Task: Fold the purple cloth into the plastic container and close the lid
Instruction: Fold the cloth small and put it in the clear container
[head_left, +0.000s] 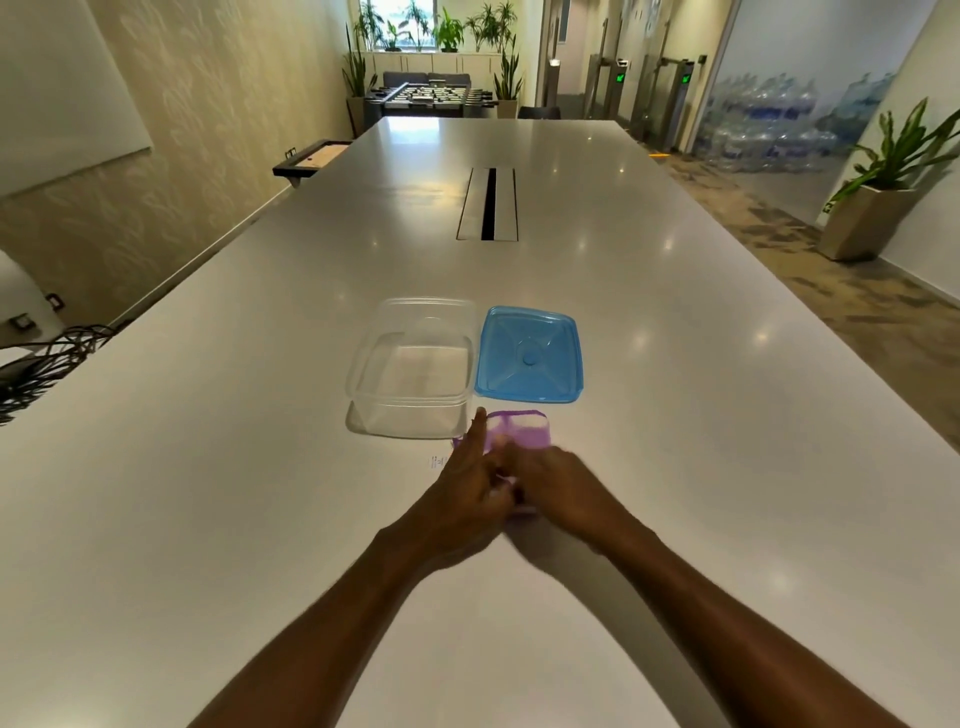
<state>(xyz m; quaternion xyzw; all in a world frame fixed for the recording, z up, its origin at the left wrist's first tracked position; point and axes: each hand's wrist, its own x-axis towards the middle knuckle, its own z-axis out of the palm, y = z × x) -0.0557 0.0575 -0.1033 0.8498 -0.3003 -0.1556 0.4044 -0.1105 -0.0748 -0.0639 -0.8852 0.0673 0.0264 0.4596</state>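
The purple cloth (522, 431) lies bunched into a small bundle on the white table, just in front of the container and lid. Both hands are on it: my left hand (465, 491) grips its near left part with the index finger stretched forward, and my right hand (558, 488) holds its near right part. Most of the cloth is hidden under the hands. The clear plastic container (415, 366) stands open and empty just beyond the left hand. The blue lid (530, 356) lies flat on the table, touching the container's right side.
The long white table (675, 415) has a cable slot (488, 203) in its middle, farther away. A tangle of dark cables (47, 364) sits off the left edge. A potted plant (883, 202) stands on the floor at the right.
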